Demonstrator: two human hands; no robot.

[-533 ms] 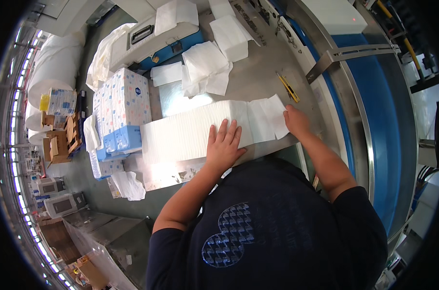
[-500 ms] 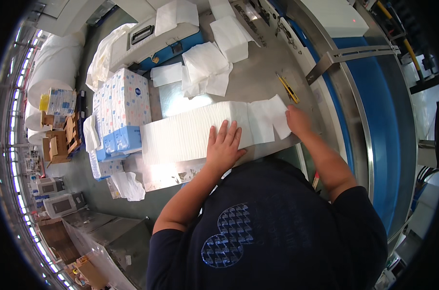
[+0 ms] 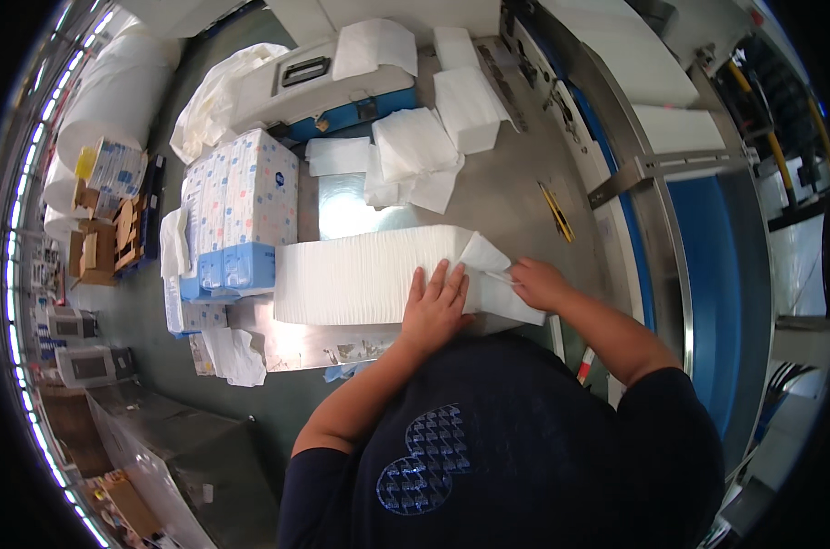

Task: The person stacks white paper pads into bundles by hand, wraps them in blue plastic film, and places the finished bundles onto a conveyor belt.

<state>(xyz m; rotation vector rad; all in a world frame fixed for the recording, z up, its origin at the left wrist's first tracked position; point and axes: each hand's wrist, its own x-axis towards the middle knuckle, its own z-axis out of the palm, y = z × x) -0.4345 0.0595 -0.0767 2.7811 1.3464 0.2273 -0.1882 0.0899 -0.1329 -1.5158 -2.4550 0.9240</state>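
Left grip (image 3: 435, 313) rests spread on the white paper stack (image 3: 360, 279), which runs leftward from it, while right grip (image 3: 537, 285) pinches a white sheet (image 3: 504, 298), a yellow cutter (image 3: 556, 213) lying beyond that grip.

The stack (image 3: 360, 279) looks like ridged, matt paper; the tabletop (image 3: 524, 174), glossy metal.

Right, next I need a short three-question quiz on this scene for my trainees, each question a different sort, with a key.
1. True or false: the left hand rests on the long white paper stack.
2. Which does the right hand touch? A) the yellow cutter B) the loose white sheet C) the blue-and-white case
3. Fill in: in the picture, the patterned packs stand toward the stack's ____ end.

Key: 1. True; 2. B; 3. left
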